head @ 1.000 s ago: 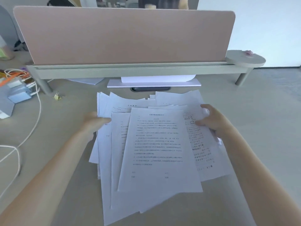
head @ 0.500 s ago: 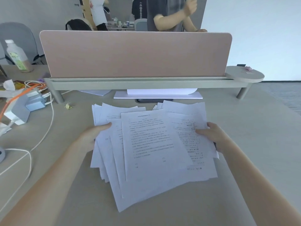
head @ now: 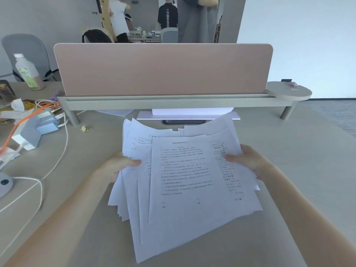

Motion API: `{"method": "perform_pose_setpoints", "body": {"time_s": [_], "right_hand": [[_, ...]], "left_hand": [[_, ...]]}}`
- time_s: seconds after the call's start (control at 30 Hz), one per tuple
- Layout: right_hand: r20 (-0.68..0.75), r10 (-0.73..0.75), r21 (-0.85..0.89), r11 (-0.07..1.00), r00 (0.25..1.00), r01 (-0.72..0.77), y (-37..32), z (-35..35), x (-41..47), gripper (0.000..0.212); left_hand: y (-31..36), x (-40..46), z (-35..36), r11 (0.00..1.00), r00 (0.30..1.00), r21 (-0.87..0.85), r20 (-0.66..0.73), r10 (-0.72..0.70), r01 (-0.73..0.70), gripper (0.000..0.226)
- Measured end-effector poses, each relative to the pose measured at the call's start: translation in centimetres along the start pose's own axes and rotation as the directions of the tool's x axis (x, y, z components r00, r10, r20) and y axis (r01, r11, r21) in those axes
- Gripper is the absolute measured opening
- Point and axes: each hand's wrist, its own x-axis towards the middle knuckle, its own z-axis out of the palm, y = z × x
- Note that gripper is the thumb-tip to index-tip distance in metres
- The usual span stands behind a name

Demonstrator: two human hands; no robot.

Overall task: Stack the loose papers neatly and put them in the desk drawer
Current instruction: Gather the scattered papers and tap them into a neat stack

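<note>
A messy pile of printed white papers (head: 185, 182) is fanned out over the middle of the beige desk (head: 300, 170). My left hand (head: 117, 165) grips the pile's left edge, thumb on top. My right hand (head: 248, 158) grips the right edge the same way. The far end of the pile curls upward off the desk; the near corners still hang low. Sheets stick out at different angles. No drawer is in view.
A pink divider panel (head: 163, 70) on a grey shelf rail (head: 165, 102) closes the desk's far side, with more white sheets (head: 188, 114) under it. Chargers and cables (head: 46, 122), a binder clip (head: 84, 129) and a bottle (head: 27, 72) sit left. People stand beyond the divider.
Both hands have squeezed the spread sheets inward into a narrower pile and lifted its far end. The view has tilted up, showing more of the room behind.
</note>
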Motion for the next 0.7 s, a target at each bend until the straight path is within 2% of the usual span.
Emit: {"method": "perform_pose_setpoints", "body": {"time_s": [0.2, 0.4, 0.5, 0.53, 0.63, 0.7], "right_hand": [[-0.002, -0.011, 0.004, 1.0, 1.0, 0.011, 0.5, -0.3, 0.4, 0.036], [0.034, -0.006, 0.005, 1.0, 0.999, 0.006, 0.8, -0.2, 0.5, 0.033], [0.053, 0.003, -0.004, 1.0, 0.999, -0.003, 0.6, -0.5, 0.4, 0.03], [0.061, 0.007, -0.012, 1.0, 0.998, -0.007, 0.5, -0.6, 0.3, 0.03], [0.063, 0.02, -0.022, 1.0, 0.998, -0.019, 0.4, -1.1, 0.3, 0.032], [0.043, 0.031, -0.026, 0.999, 0.999, -0.029, 0.5, -1.4, 0.5, 0.033]], "left_hand": [[-0.2, -0.4, -3.0, 0.979, 0.997, -0.187, 0.012, -0.08, 0.081, 0.025], [-0.2, -0.6, -5.4, 0.968, 0.996, -0.234, -0.011, -0.09, 0.085, 0.039], [-0.2, -0.7, -6.5, 0.957, 0.997, -0.281, -0.014, -0.082, 0.075, 0.064], [-0.2, -0.7, -7.0, 0.956, 0.997, -0.284, -0.011, -0.077, 0.071, 0.066], [0.1, -1.3, -8.0, 0.953, 0.997, -0.295, -0.034, -0.075, 0.061, 0.051], [0.2, -1.7, -8.7, 0.952, 0.996, -0.301, -0.048, -0.075, 0.057, 0.06]]}}
